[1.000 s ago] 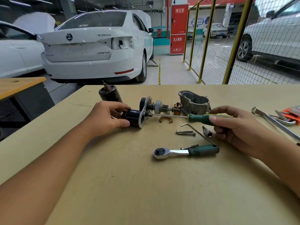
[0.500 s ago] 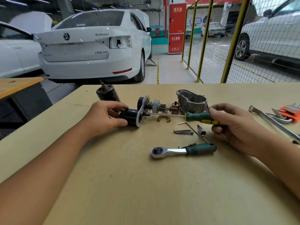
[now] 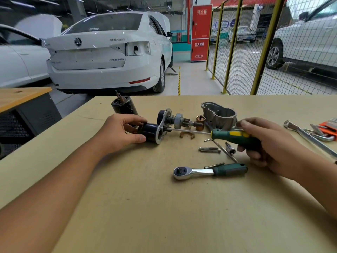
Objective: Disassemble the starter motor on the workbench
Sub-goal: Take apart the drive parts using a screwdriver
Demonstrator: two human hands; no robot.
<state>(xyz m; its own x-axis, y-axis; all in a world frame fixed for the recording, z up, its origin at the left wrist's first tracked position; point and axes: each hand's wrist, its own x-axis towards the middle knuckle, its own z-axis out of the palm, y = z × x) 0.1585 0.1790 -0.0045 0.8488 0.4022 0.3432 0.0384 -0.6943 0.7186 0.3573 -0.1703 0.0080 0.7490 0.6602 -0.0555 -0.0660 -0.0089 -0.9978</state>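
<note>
The starter motor assembly (image 3: 165, 123) lies on its side on the workbench (image 3: 164, 207), a black solenoid cylinder and a silver flange plate with a geared shaft behind. My left hand (image 3: 120, 132) grips the black solenoid (image 3: 149, 132). My right hand (image 3: 262, 143) holds a green and yellow screwdriver (image 3: 233, 136), whose shaft reaches left to a screw on the flange. A black motor housing (image 3: 124, 106) stands behind my left hand. The aluminium nose housing (image 3: 218, 114) sits at the back right, with a copper part (image 3: 200, 122) beside it.
A ratchet wrench (image 3: 209, 170) with a green handle lies near the front. Two bolts (image 3: 209, 149), a hex key (image 3: 221, 149), a small socket (image 3: 230, 147) and a brown fork piece (image 3: 187, 135) lie between. Wrenches (image 3: 310, 136) and an orange key holder (image 3: 329, 128) lie at the right edge.
My right hand has shifted its grip along the screwdriver handle, so more of the green and yellow handle shows. The left hand stays on the solenoid.
</note>
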